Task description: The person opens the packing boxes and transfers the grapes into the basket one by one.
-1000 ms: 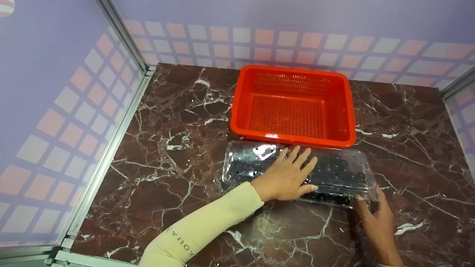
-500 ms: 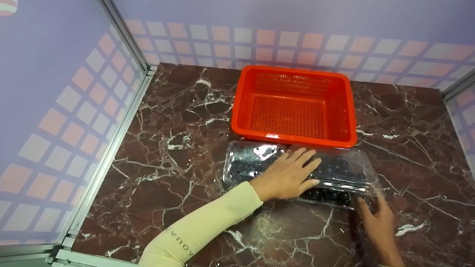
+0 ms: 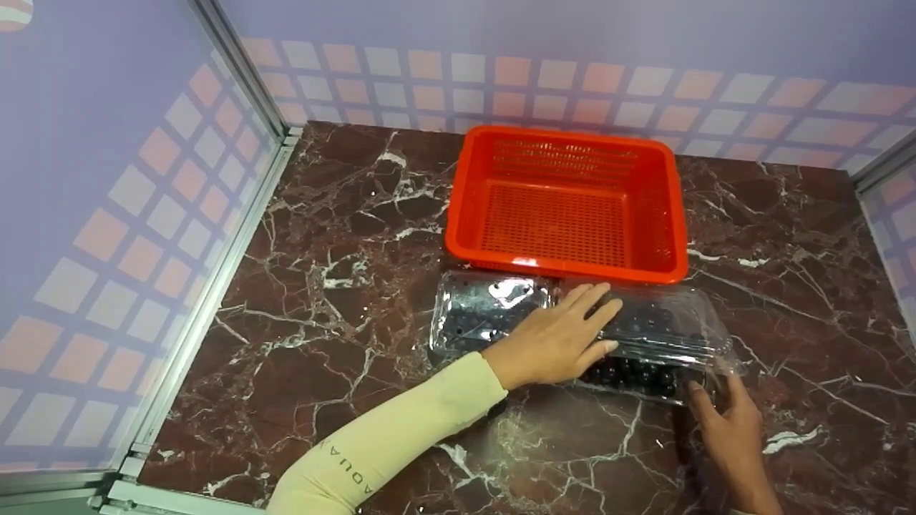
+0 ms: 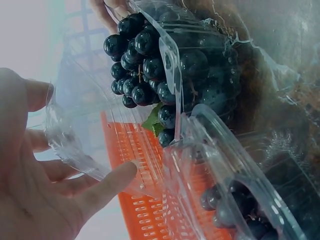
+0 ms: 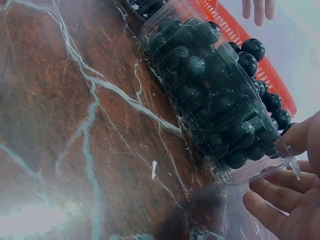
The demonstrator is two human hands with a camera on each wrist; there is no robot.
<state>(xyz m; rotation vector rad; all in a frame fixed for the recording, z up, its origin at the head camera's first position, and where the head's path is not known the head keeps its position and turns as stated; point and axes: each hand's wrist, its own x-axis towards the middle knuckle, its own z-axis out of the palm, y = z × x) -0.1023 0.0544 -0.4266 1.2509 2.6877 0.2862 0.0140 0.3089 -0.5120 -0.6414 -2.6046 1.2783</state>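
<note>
Two clear plastic clamshell boxes of dark grapes lie side by side. The right-hand clamshell box (image 5: pixel 215 100) has its lid (image 3: pixel 658 315) raised along the near side, baring black grapes (image 4: pixel 135 60) and a bit of green leaf (image 4: pixel 152 120). My left hand (image 3: pixel 562 340) lies over this lid, fingers extended and thumb apart, touching the clear plastic. At the near right corner my right hand (image 5: pixel 290 185) pinches the box's rim, thumb above and fingers below. The left-hand clamshell box (image 3: pixel 476 315) is covered by its lid and partly hidden behind my left wrist.
A red plastic basket (image 3: pixel 565 268) with slotted walls stands directly behind the boxes, nothing inside it. The dark marbled tabletop (image 3: pixel 343 300) spreads around them, with patterned panels (image 3: pixel 444 79) at the back and sides.
The lid of the right-hand box has risen at its near side, showing more grapes. My left hand has shifted slightly right with its fingers closer together; my right hand has stayed at the corner.
</note>
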